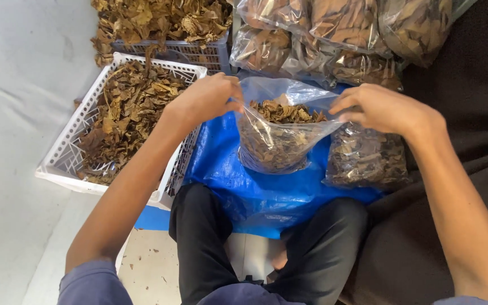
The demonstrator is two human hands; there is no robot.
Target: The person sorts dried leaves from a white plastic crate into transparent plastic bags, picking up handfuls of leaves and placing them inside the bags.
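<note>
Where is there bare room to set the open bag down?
Bare blue sheet lies between the knees and the held bag. The pale floor left of the white basket is open. Sealed bags crowd the top right.

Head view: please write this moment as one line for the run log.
left hand: holds bag rim | right hand: holds opposite rim | clear bag: open, full of dried leaves, on blue sheet | white basket: leaves, left
</note>
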